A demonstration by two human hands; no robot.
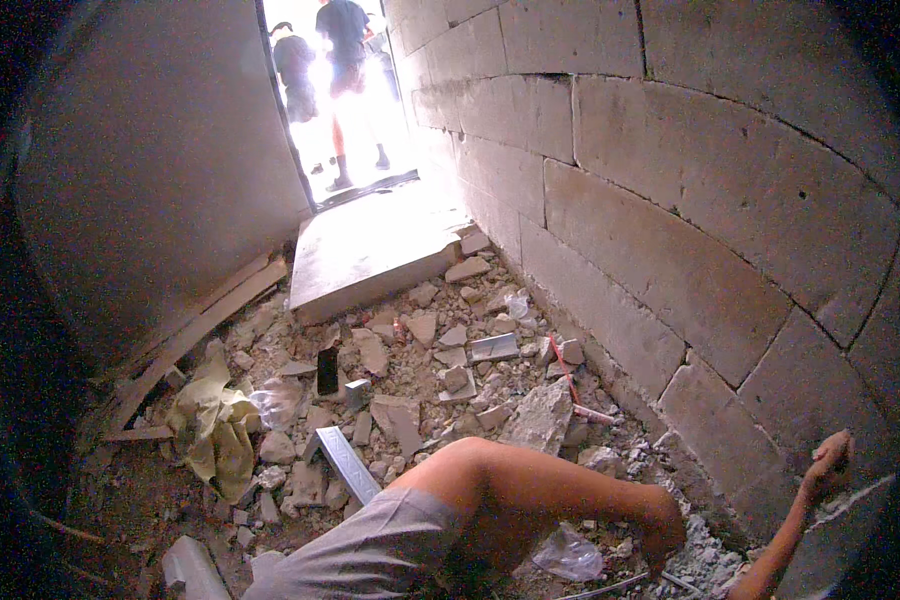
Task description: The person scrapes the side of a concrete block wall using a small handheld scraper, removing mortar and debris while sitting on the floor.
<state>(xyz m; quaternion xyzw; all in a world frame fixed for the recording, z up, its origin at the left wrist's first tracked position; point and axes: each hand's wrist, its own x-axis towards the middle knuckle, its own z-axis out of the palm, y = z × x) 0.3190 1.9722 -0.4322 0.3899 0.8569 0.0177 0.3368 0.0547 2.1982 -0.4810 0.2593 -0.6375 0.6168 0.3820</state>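
Note:
My left arm, in a grey sleeve, bends at the elbow and crosses the lower middle toward the right. Its hand (663,530) hangs down at the wrist above grey rubble beside the block wall (690,240); its fingers are hidden. At the lower right, my right hand (832,465) is raised against the wall's lower blocks, fingers curled closed. A small pale spot shows at the fingers, too small to name. Below the left forearm lies a crumpled clear plastic bag (570,552), with a thin metal rod (610,586) near it.
Broken stone and blocks (395,420) cover the floor, with metal profiles (345,465), a yellowish cloth (212,425) and a black rectangular piece (327,371). Beyond, a pale slab (370,250) leads to a bright doorway, where people (345,45) stand outside. A plain wall (160,170) rises left.

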